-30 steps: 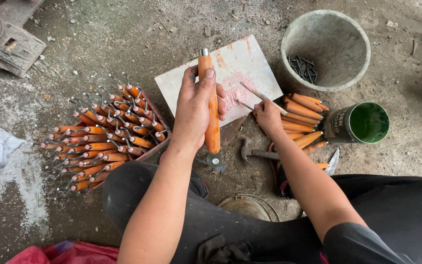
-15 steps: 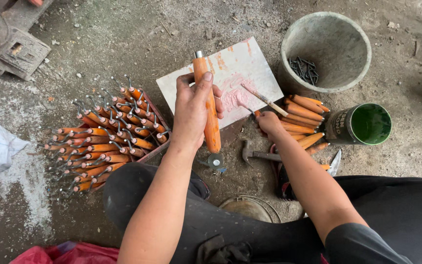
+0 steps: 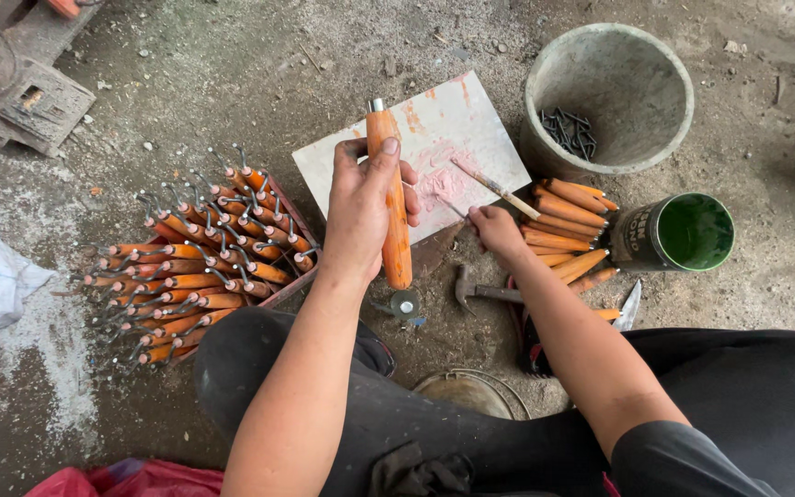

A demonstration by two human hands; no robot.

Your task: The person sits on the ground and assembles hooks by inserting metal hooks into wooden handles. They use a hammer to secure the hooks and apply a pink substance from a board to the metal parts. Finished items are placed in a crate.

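- Left hand (image 3: 361, 207) was closed around an orange handle (image 3: 394, 221), long axis running away from the body, metal tip (image 3: 376, 105) farthest.
- Right hand (image 3: 494, 230), just right of it, pinched a thin stick (image 3: 494, 187) over the board (image 3: 471, 120).

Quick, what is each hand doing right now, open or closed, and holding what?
Left hand: closed on an orange wooden handle, held upright.
Right hand: fingers closed on a thin stick over the white board.

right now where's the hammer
In the head view the hammer lies on the ground just below the right hand, between the upright orange handle in the left hand and the loose handles.
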